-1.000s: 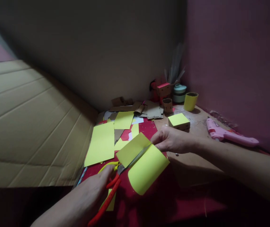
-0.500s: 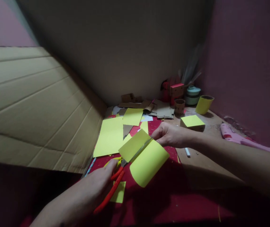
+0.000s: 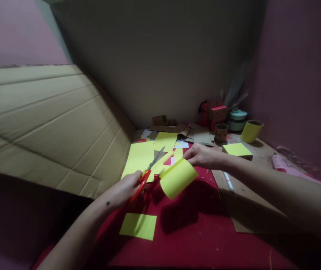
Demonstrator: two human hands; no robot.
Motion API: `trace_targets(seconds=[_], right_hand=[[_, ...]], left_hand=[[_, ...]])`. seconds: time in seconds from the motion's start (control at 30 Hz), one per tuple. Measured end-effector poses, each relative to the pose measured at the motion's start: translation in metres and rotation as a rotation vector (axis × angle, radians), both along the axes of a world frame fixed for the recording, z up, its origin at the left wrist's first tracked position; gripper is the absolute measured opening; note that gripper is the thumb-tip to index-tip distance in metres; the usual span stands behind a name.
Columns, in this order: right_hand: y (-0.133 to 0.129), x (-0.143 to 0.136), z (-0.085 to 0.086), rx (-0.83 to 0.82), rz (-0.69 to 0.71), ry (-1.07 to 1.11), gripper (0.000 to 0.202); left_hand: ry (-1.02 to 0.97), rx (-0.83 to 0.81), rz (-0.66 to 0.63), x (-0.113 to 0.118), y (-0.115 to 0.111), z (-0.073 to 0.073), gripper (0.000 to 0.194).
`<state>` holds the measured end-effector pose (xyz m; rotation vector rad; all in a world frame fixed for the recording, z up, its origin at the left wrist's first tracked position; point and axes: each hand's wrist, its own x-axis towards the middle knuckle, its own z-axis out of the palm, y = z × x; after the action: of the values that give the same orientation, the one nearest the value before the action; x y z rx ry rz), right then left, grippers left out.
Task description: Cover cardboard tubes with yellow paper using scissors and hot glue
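Observation:
My left hand (image 3: 131,183) is closed around the red and yellow handles of a pair of scissors (image 3: 146,176), whose blades point up and away and look nearly closed. My right hand (image 3: 198,154) pinches the upper edge of a curled piece of yellow paper (image 3: 179,179), which hangs above the red surface (image 3: 194,243). The scissor blades are apart from this paper. Below my left hand, a small yellow paper rectangle (image 3: 138,226) lies flat on the red surface.
Yellow sheets (image 3: 140,155) and cardboard scraps (image 3: 202,133) lie behind my hands. At right are a yellow-topped box (image 3: 237,150), a yellow cylinder (image 3: 252,131), a cardboard tube (image 3: 221,133), a teal-lidded container (image 3: 237,120), a pen (image 3: 228,182) and a pink glue gun (image 3: 295,170). A cardboard panel (image 3: 50,127) leans at left.
The scissors have come away from the yellow paper, and their blades now show fully. The flap beside the blades is no longer spread out. More of the small yellow rectangle shows.

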<state>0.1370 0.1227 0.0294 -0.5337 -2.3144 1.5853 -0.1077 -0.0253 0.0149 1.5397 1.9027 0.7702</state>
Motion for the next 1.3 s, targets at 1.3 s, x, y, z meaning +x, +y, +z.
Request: trace_targets(seconds=[1.3], right_hand=[[-0.054,0.094,-0.033,0.354,-0.316,0.523,0.028]], left_hand=[[-0.645,0.296,-0.112,0.134,-0.003,0.007,0.021]])
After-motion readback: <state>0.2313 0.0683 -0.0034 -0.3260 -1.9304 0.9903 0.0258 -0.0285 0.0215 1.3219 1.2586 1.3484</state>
